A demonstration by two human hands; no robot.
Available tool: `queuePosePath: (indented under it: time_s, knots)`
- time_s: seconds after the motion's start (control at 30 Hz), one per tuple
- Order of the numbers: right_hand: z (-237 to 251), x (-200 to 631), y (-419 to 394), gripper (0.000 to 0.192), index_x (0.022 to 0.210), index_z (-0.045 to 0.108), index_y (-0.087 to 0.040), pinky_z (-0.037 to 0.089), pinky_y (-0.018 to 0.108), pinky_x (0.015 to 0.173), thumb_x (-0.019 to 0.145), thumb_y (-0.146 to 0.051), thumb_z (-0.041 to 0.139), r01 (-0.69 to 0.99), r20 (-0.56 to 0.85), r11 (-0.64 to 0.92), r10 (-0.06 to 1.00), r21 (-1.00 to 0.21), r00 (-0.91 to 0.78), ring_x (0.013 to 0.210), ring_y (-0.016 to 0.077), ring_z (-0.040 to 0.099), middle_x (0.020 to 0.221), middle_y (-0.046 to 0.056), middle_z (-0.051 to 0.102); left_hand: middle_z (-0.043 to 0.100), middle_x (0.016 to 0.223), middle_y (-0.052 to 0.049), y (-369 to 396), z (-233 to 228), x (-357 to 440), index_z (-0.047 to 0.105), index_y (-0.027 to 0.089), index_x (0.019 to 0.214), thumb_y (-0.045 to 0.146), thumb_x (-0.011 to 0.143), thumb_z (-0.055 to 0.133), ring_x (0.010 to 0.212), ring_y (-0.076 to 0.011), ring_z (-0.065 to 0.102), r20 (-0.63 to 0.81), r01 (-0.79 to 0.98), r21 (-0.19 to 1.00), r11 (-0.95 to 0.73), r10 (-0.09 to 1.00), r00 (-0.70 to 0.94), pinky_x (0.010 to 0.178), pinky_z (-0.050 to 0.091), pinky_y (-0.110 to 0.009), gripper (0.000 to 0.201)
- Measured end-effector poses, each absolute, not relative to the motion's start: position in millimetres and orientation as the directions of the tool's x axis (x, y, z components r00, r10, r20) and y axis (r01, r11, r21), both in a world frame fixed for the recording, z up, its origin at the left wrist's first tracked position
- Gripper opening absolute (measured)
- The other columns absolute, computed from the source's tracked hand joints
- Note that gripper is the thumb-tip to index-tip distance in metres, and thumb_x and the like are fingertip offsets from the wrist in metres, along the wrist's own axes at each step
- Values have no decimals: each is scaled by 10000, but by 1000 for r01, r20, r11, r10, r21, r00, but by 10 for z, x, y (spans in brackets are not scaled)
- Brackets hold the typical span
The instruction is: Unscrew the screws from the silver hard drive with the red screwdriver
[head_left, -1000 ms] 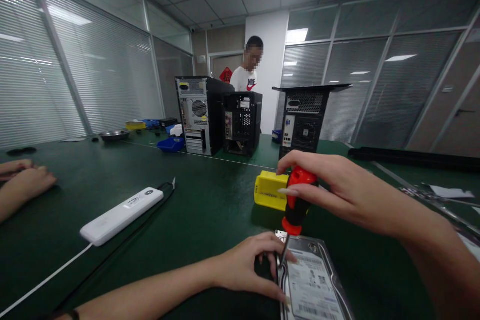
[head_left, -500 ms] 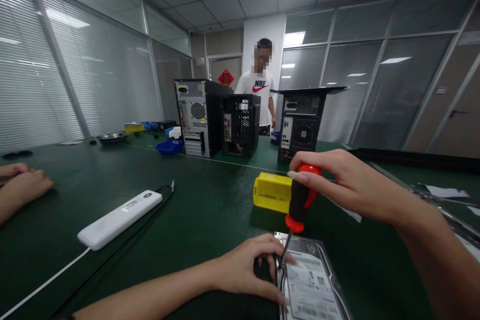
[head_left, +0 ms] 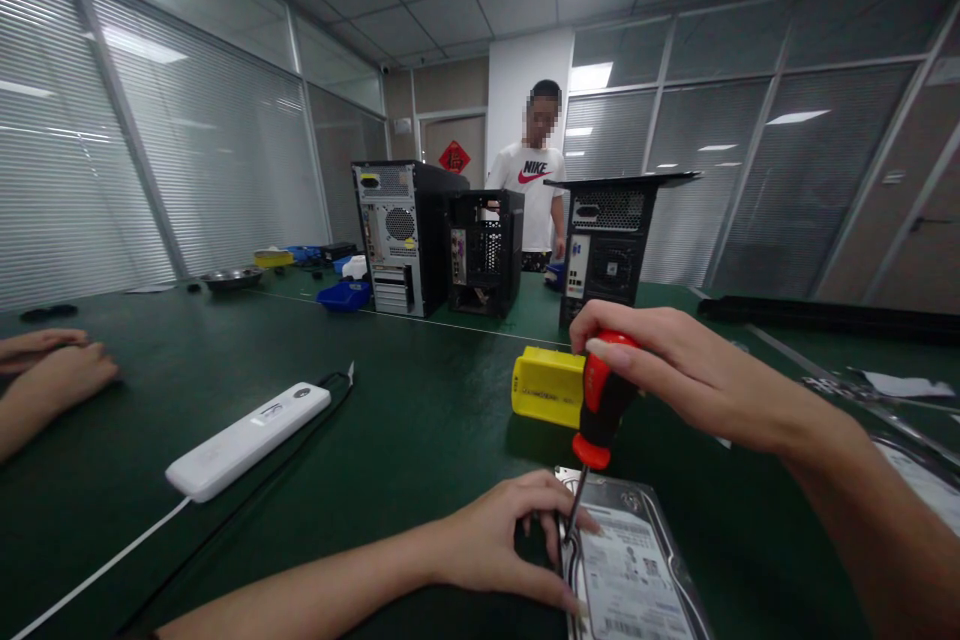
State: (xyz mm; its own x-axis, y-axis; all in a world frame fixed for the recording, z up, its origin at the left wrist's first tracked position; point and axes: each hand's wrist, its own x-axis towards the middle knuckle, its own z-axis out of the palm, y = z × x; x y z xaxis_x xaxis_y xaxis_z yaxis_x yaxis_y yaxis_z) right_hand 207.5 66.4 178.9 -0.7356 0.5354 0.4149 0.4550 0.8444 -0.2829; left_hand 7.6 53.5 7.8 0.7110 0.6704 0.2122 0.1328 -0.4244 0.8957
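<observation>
My right hand (head_left: 667, 370) grips the red and black handle of a screwdriver (head_left: 600, 400), held nearly upright. Its tip touches the near left corner of a silver hard drive (head_left: 637, 570) lying flat on the green table (head_left: 390, 420). My left hand (head_left: 495, 545) rests on the table against the drive's left edge, fingers pressed on it. A yellow box (head_left: 546, 386) sits just behind the screwdriver.
A white power strip (head_left: 247, 440) with its cable lies to the left. Another person's hands (head_left: 52, 370) rest at the left edge. Three computer cases (head_left: 420, 235) stand further back, a person in a white shirt (head_left: 536, 190) behind them. Blue trays and a metal bowl (head_left: 229, 275) lie far left.
My right hand has turned on the screwdriver handle, tip staying on the drive. The person at the back has walked to the right behind the cases.
</observation>
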Motion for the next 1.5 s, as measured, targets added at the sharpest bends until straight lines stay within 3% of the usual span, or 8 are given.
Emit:
queuePosePath:
  time_s: [0.17, 0.5, 0.63, 0.8, 1.03, 1.23, 1.37, 1.5]
  knots:
    - [1793, 2094, 656, 285, 1169, 536, -258, 441, 281, 871, 988, -370, 346, 368, 400, 847, 511, -383, -761, 1024, 160, 576, 1130, 7, 615, 544, 1094, -64, 532, 94, 76, 656, 209, 1132, 456, 576, 847, 730, -111, 548, 205, 135, 899, -417, 670, 713, 756, 478, -275, 637]
    - [1787, 1999, 701, 262, 967, 582, -203, 450, 260, 691, 919, -443, 490, 397, 441, 871, 490, -290, -752, 776, 148, 598, 910, 19, 645, 542, 1083, -54, 518, 122, 80, 662, 222, 1122, 445, 565, 856, 723, -111, 548, 188, 151, 901, -406, 680, 709, 777, 483, -288, 631]
    - [1776, 2044, 683, 260, 960, 571, -201, 438, 263, 644, 951, -407, 414, 413, 444, 868, 495, -275, -746, 714, 146, 587, 854, 19, 634, 540, 1100, -57, 520, 113, 78, 664, 218, 1116, 435, 556, 863, 715, -106, 551, 189, 141, 908, -394, 687, 701, 770, 484, -286, 633]
    - [1788, 2081, 639, 290, 1179, 480, -230, 431, 276, 659, 986, -370, 314, 471, 423, 835, 550, -283, -720, 714, 153, 586, 824, 4, 621, 545, 1124, -66, 517, 105, 75, 657, 222, 1120, 455, 561, 855, 719, -112, 572, 188, 135, 910, -392, 681, 708, 758, 488, -294, 638]
    - [1802, 2073, 657, 283, 890, 545, -199, 384, 259, 609, 968, -407, 371, 429, 398, 864, 502, -262, -768, 634, 129, 554, 735, -9, 613, 543, 1125, -66, 529, 101, 77, 658, 212, 1111, 470, 553, 854, 713, -110, 566, 188, 160, 898, -411, 685, 704, 773, 481, -306, 645]
    - [1806, 2089, 650, 297, 1047, 529, -211, 391, 269, 640, 980, -425, 335, 457, 400, 852, 523, -255, -752, 675, 140, 568, 793, 1, 628, 545, 1107, -62, 526, 112, 84, 664, 209, 1112, 444, 545, 865, 702, -97, 547, 182, 136, 914, -383, 684, 707, 752, 483, -278, 646]
    - [1808, 2066, 662, 268, 932, 557, -205, 367, 253, 581, 964, -414, 393, 461, 397, 851, 525, -250, -753, 582, 118, 522, 692, -24, 589, 550, 1129, -62, 523, 112, 80, 664, 226, 1112, 465, 551, 856, 702, -104, 561, 187, 155, 901, -405, 686, 703, 757, 488, -290, 639]
    - [1812, 2056, 630, 301, 942, 566, -199, 428, 274, 678, 986, -372, 324, 409, 414, 864, 501, -293, -760, 741, 145, 584, 836, 11, 635, 563, 1113, -67, 534, 95, 69, 658, 224, 1125, 494, 575, 835, 744, -128, 569, 208, 167, 878, -448, 672, 710, 766, 491, -298, 638]
